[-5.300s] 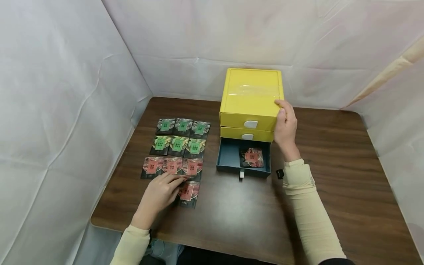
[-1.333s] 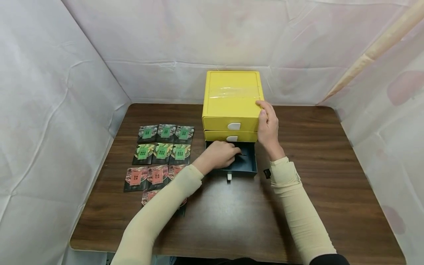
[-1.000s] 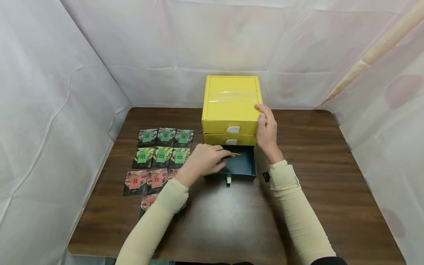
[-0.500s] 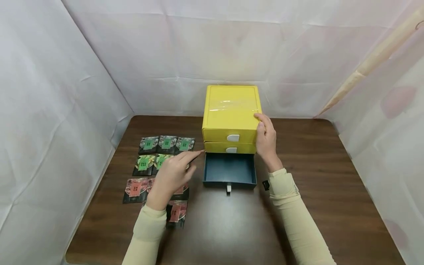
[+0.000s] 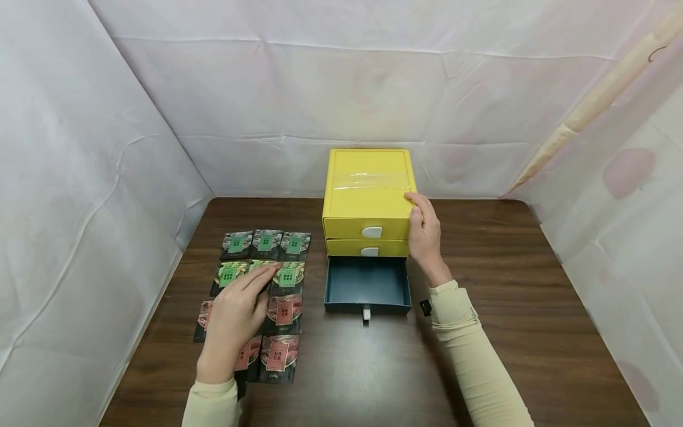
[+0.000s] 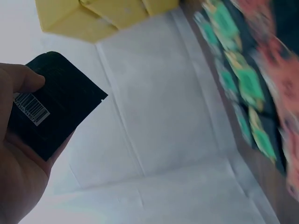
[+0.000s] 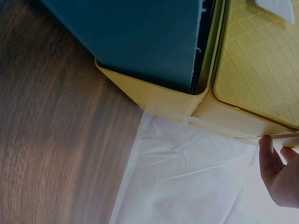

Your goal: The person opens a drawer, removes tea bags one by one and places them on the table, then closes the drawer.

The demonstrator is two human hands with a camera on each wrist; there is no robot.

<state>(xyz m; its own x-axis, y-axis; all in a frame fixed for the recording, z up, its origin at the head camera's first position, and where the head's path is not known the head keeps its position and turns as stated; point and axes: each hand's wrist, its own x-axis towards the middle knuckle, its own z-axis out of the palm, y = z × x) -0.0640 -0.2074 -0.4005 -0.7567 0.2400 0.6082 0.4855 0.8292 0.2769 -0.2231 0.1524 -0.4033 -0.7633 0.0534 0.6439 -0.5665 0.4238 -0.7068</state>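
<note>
My left hand (image 5: 232,317) is above the rows of sachets and pinches a flat sachet (image 6: 60,102); its dark back with a barcode faces the left wrist camera. Below lie black sachets with green labels (image 5: 287,277) and others with red labels (image 5: 278,357), some partly covered by this hand. My right hand (image 5: 427,237) grips the right front edge of the yellow drawer box (image 5: 368,204), fingertips over the top edge. The bottom drawer (image 5: 366,284) is pulled out, its bare dark-blue floor showing. The two upper drawers are closed.
Everything stands on a dark wooden table (image 5: 507,332). Pale fabric walls (image 5: 299,89) enclose its back and sides. The open drawer's white pull tab (image 5: 366,314) sticks out toward me. A small black object (image 5: 425,307) is beside my right sleeve.
My left hand has lifted a red sachet out of the bottom drawer and carried it left over the rows. A second red sachet has joined the front row. The right hand stays at the box.
</note>
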